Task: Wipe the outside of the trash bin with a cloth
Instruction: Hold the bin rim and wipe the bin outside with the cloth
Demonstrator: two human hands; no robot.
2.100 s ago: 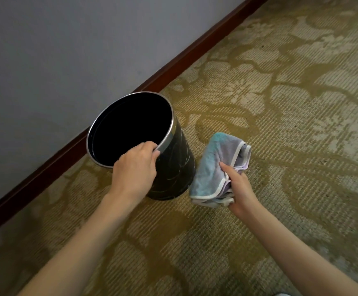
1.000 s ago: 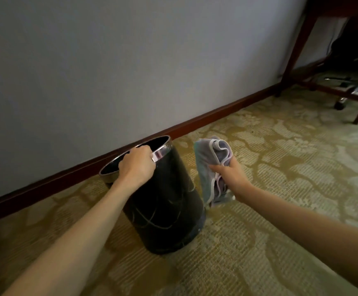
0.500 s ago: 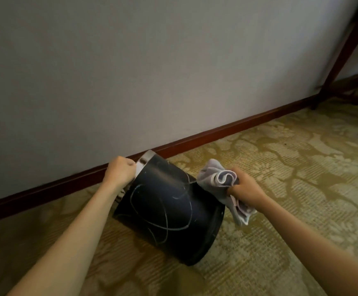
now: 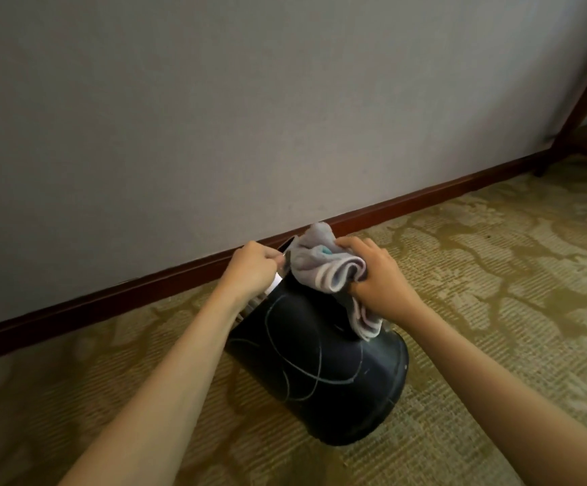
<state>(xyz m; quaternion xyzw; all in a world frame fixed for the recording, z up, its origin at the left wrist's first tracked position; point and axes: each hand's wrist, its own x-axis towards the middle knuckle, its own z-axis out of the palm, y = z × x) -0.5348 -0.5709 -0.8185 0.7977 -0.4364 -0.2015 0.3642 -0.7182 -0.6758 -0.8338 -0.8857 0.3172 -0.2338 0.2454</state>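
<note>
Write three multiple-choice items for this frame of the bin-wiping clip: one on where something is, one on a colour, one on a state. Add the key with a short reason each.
1. Where does the cloth lie?
A. flat on the carpet
B. on the upper outside of the trash bin, near its rim
C. draped on the baseboard

2. What colour is the trash bin's body?
A. black
B. white
C. red

3. How does the trash bin stand?
A. upright on its base
B. upside down
C. tilted, opening toward the wall

Key:
1 B: the right hand grips the bunched cloth against the bin's side by the rim.
2 A: the side is black with thin pale curved lines.
3 C: the left hand grips the metal rim and the base edge faces the camera above the carpet.
</note>
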